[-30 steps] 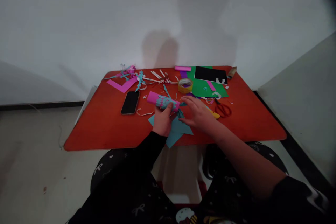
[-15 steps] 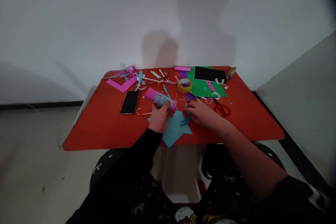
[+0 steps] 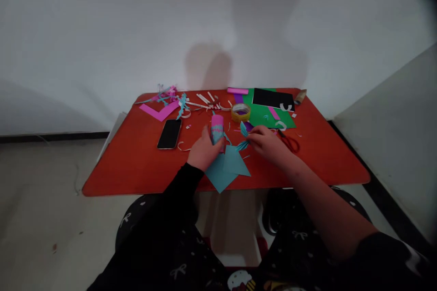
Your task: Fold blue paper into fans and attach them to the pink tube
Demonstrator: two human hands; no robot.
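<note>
My left hand (image 3: 204, 149) is shut on a pink cardboard tube (image 3: 217, 129), which stands nearly upright and is wrapped with fringed teal paper. My right hand (image 3: 268, 143) pinches a cut teal paper fringe (image 3: 243, 143) at its fingertips, a short way right of the tube. Loose teal paper sheets (image 3: 225, 173) lie beneath both hands at the table's near edge.
On the red table (image 3: 102, 182) lie a black smartphone (image 3: 170, 134), a yellow tape roll (image 3: 241, 112), red-handled scissors (image 3: 289, 142), green card (image 3: 273, 118), black paper (image 3: 273, 99), a pink paper angle (image 3: 159, 111) and several paper scraps. A white wall stands behind.
The pink tube has swung from lying sideways to nearly upright in my left hand. My right hand has lifted the teal fringe from the sheets and moved slightly toward the far side of the table.
</note>
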